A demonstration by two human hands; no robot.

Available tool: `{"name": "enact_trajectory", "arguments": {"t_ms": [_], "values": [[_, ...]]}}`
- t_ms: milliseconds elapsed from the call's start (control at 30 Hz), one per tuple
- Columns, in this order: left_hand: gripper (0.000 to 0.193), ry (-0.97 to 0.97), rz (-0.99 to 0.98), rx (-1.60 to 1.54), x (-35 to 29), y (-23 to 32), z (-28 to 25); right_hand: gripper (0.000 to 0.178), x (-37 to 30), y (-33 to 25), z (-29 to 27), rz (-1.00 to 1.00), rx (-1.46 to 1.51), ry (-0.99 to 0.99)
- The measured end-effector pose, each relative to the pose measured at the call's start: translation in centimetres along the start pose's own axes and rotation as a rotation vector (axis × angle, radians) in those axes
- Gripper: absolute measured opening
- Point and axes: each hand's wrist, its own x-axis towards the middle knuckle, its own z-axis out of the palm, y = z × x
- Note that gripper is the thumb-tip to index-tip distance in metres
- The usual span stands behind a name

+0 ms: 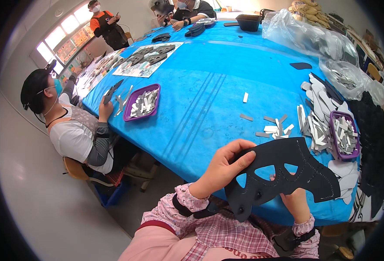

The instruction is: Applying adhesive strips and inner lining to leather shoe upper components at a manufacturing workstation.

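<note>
A flat black shoe-upper piece (276, 154) with window-like cut-outs, stitched lines and small round holes is held up over the near table edge. My left hand (229, 167) grips its left upper edge, thumb on the front face and fingers behind. Lower down, my right hand (296, 202) holds it from behind; most of its fingers are hidden, though a fingertip shows through a cut-out. Just beyond the piece lie loose grey and white strips (279, 129). To the right, a purple basket (333, 126) holds more strips, beside a pile of white-backed pieces (320, 98).
A blue sheet (226, 52) covers the long table. Another purple basket (158, 93) of strips stands at left, near a seated co-worker (76, 135). Black pieces lie on a white board (133, 71). Clear plastic bags (313, 39) and a black bin (249, 24) are at far right.
</note>
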Motion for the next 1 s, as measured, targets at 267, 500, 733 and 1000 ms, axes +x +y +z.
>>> {"name": "enact_trajectory", "arguments": {"t_ms": [267,500,733,1000], "values": [[0.026,-0.036,-0.02,-0.046,-0.2,-0.1,0.3,0.036,-0.3,0.3,-0.3,0.103,0.132,-0.016],[0.026,-0.037,-0.026,-0.033,-0.2,-0.2,0.0,0.034,-2.4,3.3,-0.6,0.158,0.046,0.102],[0.027,-0.057,-0.048,-0.016,0.0,-0.3,0.2,0.033,-3.1,4.3,0.1,0.128,-0.042,0.124],[0.027,-0.052,-0.066,0.008,-0.1,-0.2,0.2,0.031,-3.1,4.3,0.3,0.101,-0.071,0.135]]}}
